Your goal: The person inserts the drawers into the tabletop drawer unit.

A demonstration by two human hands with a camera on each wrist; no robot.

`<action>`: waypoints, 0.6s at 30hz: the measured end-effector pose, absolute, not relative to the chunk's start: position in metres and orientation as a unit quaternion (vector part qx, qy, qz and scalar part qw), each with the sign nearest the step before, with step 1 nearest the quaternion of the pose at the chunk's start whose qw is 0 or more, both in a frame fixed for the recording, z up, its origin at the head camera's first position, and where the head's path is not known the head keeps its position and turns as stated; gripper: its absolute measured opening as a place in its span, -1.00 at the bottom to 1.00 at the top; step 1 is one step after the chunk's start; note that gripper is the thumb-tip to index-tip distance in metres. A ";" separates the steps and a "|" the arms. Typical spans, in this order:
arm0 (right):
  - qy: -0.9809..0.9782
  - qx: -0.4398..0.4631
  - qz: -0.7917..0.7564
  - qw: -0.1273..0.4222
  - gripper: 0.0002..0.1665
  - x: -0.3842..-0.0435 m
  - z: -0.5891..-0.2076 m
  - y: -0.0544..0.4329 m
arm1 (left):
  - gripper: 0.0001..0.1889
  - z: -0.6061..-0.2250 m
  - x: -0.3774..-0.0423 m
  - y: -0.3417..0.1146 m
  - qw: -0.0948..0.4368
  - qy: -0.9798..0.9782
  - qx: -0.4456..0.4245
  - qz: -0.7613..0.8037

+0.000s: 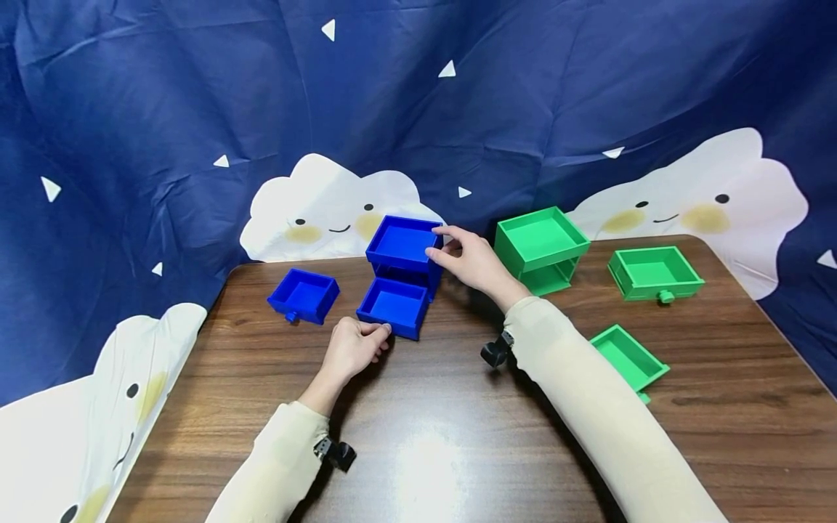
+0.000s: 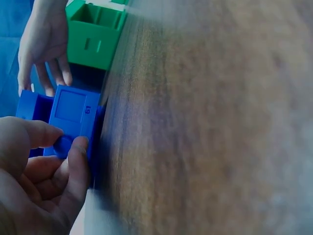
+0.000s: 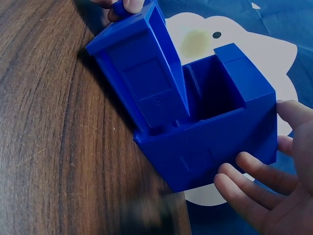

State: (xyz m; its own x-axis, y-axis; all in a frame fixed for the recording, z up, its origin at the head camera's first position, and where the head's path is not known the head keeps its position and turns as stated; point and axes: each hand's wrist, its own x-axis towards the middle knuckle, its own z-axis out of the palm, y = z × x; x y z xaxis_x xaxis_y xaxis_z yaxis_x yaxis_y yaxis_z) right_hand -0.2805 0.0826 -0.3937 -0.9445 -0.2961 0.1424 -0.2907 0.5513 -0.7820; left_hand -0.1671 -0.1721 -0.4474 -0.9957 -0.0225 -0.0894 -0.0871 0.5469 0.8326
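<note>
A blue cabinet frame [image 1: 404, 243] with a tray-like top stands at the back of the table. A blue drawer [image 1: 394, 303] sticks out of its lower opening, its inner end inside the frame. My left hand [image 1: 353, 347] pinches the round knob [image 2: 63, 146] on that drawer's front between thumb and finger. At the frame's right side, my right hand [image 1: 476, 263] rests its fingertips, the fingers [image 3: 252, 188] loosely extended along the wall. The frame's upper opening [image 3: 215, 88] holds no drawer.
Left of the frame lies another blue drawer [image 1: 304, 294]. A green cabinet frame [image 1: 541, 243] stands to the right, near two green drawers, one at the back [image 1: 654, 272] and one [image 1: 624, 356] partly behind my right sleeve. A blue curtain [image 1: 418, 94] hangs behind the table.
</note>
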 end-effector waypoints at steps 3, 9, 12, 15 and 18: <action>0.880 -0.167 -0.444 0.003 -0.35 -0.281 -0.394 0.082 | -0.75 -0.447 -0.169 -0.171 0.034 0.881 -0.034 0.472; 0.880 -0.169 -0.444 0.001 -0.35 -0.281 -0.395 0.083 | -0.75 -0.447 -0.172 -0.169 0.033 0.882 -0.036 0.470; 0.879 -0.169 -0.445 0.001 -0.35 -0.281 -0.396 0.083 | -0.75 -0.447 -0.173 -0.168 0.033 0.883 -0.035 0.468; 0.879 -0.169 -0.447 0.002 -0.34 -0.281 -0.396 0.083 | -0.75 -0.447 -0.174 -0.167 0.034 0.883 -0.038 0.467; 0.878 -0.169 -0.448 0.002 -0.34 -0.281 -0.396 0.083 | -0.75 -0.447 -0.175 -0.166 0.034 0.883 -0.040 0.467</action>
State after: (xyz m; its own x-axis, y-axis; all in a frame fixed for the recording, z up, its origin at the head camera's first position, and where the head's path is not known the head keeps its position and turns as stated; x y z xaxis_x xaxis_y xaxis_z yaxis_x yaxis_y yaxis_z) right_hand -0.2810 0.0831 -0.3957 -0.9428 -0.2985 0.1483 -0.2953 0.5416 -0.7870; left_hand -0.1755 -0.1659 -0.4467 -0.9946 -0.0389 -0.0965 -0.1016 0.5608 0.8217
